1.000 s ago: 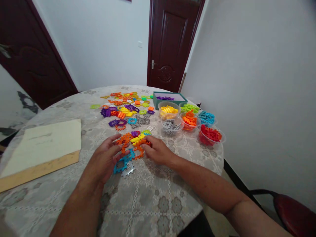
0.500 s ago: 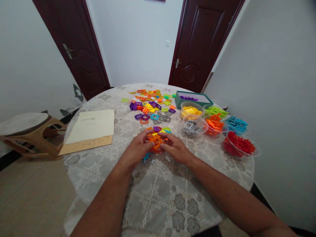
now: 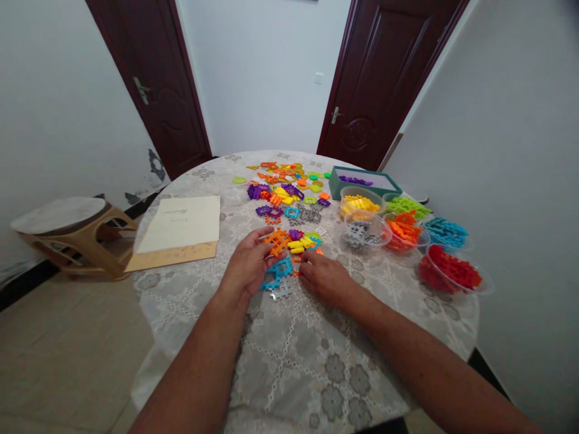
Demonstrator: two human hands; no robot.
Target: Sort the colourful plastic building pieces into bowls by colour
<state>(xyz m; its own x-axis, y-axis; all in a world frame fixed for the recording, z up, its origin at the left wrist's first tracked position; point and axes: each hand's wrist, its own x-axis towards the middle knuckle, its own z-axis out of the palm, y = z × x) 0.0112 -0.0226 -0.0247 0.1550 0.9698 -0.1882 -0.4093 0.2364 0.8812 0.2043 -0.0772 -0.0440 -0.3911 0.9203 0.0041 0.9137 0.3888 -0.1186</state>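
Observation:
My left hand pinches an orange lattice-like plastic building piece between thumb and fingers, held up off the cloth. My right hand is low at the small pile, its fingers curled together beside an orange piece; its fingertips are partly hidden, and what they hold I cannot make out. Blue interlocking pieces and a grey piece lie between the hands. Just beyond are yellow pieces and a purple piece.
Clear tubs of yellow, grey, orange, green, blue and red pieces stand at the right. A green box is behind them. Mixed pieces spread across the far middle. Paper sheets lie left.
My hands have moved apart. The orange piece, which was between both hands, is now in my left hand, while my right hand has dropped to the pile. The view has shifted slightly left.

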